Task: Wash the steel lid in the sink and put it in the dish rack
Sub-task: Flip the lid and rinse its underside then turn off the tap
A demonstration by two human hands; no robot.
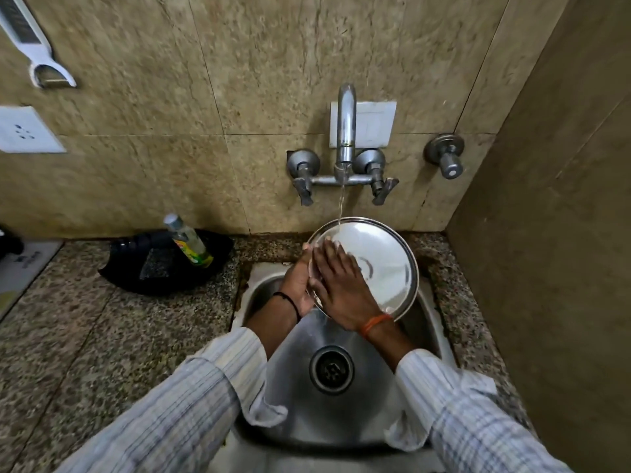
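Steel gleams where we hold the round shiny steel lid (379,264) tilted above the stainless steel sink (297,343), a thin stream from the chrome wall tap (345,131) striking its rim at twelve o'clock. Our left hand (297,285) grips the lid's edge at nine o'clock, fingers curled behind it. Our right hand (341,291) lies open, flat on its face, at about eight o'clock.

Speckled stone counter (85,336) around steel sink (358,421). Black tray (164,268) on counter, left of hand holding lid, well apart; bottle (187,242) leaning in it. Mat (24,271) at far left edge.
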